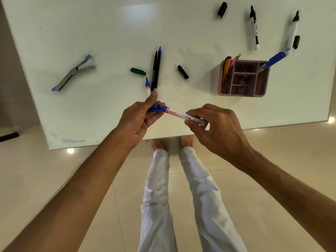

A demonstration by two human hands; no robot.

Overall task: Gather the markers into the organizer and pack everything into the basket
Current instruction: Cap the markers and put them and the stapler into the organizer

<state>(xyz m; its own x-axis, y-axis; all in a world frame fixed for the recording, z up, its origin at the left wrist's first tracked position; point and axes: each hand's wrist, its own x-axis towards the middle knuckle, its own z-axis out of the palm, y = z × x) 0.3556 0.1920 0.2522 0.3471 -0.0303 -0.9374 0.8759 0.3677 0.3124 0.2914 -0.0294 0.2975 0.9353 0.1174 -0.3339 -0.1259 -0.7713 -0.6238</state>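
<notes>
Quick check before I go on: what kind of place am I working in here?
Probably an indoor home or office room: a white glass-topped table on a glossy tiled floor, with a desk organizer, loose markers and a stapler.

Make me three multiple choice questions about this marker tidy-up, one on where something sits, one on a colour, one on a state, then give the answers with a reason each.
1. Where does the stapler lie?
A. on the table, left of the loose pens
B. inside the organizer
C. on the floor

2. What colour is the cap in the left hand?
A. green
B. blue
C. black

3. How is the whiteboard marker held by the right hand?
A. fully capped
B. lying untouched on the table
C. tip at the mouth of the cap, not yet pushed home

Answers: 1 A, it rests on the white tabletop far from the organizer. 2 B, the cap pinched by the left hand is blue. 3 C, the blue collar of the marker shows just outside the cap.
</notes>
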